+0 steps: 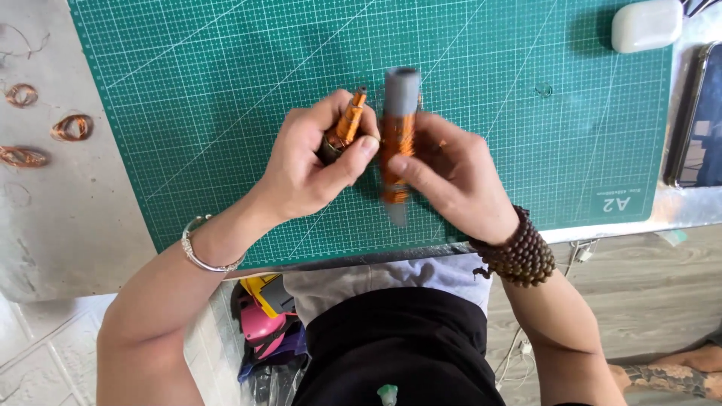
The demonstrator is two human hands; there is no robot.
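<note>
My left hand (pixel 312 162) grips a small spool of copper wire (pixel 347 124) with a dark end, thumb pressed over it. My right hand (pixel 451 177) holds a grey tube (pixel 401 90) upright, its middle wrapped in copper wire (pixel 396 146). The two hands touch above a green cutting mat (pixel 226 75). A silver bangle sits on my left wrist and brown bead bracelets on my right wrist.
Three loose copper wire coils (pixel 71 126) lie on the grey table left of the mat. A white earbud case (pixel 645 25) rests on the mat's far right corner, a phone (pixel 699 113) beside it. Pink and yellow tools (pixel 259 316) lie on the floor below.
</note>
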